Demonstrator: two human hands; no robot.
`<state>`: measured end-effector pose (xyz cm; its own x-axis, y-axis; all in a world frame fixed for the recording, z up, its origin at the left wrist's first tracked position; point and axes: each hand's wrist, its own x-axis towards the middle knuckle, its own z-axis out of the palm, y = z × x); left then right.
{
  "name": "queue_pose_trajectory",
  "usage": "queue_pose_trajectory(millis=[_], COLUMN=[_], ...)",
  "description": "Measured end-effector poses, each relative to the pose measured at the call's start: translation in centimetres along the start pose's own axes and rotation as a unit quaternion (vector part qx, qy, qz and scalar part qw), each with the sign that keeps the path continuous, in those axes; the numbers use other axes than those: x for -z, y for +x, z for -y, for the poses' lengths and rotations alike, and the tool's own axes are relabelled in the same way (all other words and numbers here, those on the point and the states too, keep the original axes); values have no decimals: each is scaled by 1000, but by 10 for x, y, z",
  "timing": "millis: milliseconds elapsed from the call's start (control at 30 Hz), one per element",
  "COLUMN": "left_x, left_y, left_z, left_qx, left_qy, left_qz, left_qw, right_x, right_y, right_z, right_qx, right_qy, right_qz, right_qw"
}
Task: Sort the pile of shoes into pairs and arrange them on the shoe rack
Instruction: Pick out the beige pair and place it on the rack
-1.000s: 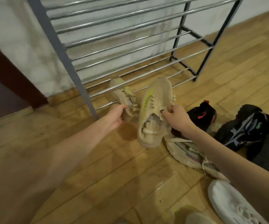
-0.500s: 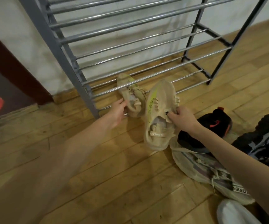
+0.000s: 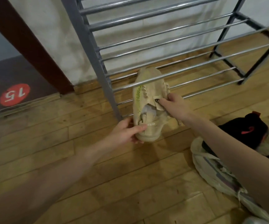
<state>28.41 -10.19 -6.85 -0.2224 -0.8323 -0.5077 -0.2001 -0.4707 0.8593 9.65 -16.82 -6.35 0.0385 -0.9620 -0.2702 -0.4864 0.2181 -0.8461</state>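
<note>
Two hands (image 3: pixel 150 117) grip beige shoe (image 3: pixel 148 101) — wooden floor (image 3: pixel 98 183), white wall (image 3: pixel 52 29).

The soft beige knit sneaker (image 3: pixel 148 101) is pale cream all over, with a yellow-green stripe of small print down its left side and a small black tag. To the right lie a black fabric shoe (image 3: pixel 243 130) with a red mark and an off-white trainer (image 3: pixel 214 172) with grey streaks. The tubular metal shoe rack (image 3: pixel 162 50) is grey with shiny silver bars — and far left sits a round red sticker (image 3: pixel 14 94) with white digits on a dark brown mat.
</note>
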Motion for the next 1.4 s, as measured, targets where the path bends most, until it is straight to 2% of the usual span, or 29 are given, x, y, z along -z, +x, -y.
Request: queue_pose_trajectory(millis=[100,167,233,267,333,400,467,667,833,1000,1133,1267,1333,1400], left_x=[6,7,7,7,5,4,2,-1,-8,-18,-27,-28,-30,-35], left_y=[6,10,15,19,27,35,44,64,71,72,66,61,54,47], left_z=[9,12,16,17,18,15,10,-3,-8,-8,-7,0,5,13], left_qx=[-19,-19,-14,-14,-17,-17,-17,6,32,55,90,75,83,109], left_qy=[-48,-100,-138,-137,-108,-90,-93,-125,-86,-58,-68,-39,-13,11], left_qz=[-64,-83,-94,-104,-128,-145,-159,-231,-286,-328,-372,-357,-335,-307], left_qw=[997,991,986,985,986,985,983,965,954,941,921,930,939,945], right_x=[-8,-11,-14,-15,-18,-21,-21,-17,-15,-22,-25,-21,-15,-6], right_y=[9,15,22,25,31,34,35,38,43,42,29,6,-14,-41], right_z=[1,-7,-23,-30,-38,-37,-34,-35,-38,-37,-38,-33,-30,-32], right_qx=[-5,-15,-47,-74,-133,-193,-204,-149,-198,-179,-178,-161,-113,-35], right_qy=[124,159,97,59,61,165,238,225,250,240,252,204,88,-4], right_qz=[-14,-104,-180,-183,-124,-49,-16,-64,-67,-110,-92,-68,-82,-112], right_qw=[992,982,978,978,981,966,950,961,946,948,947,963,986,993])
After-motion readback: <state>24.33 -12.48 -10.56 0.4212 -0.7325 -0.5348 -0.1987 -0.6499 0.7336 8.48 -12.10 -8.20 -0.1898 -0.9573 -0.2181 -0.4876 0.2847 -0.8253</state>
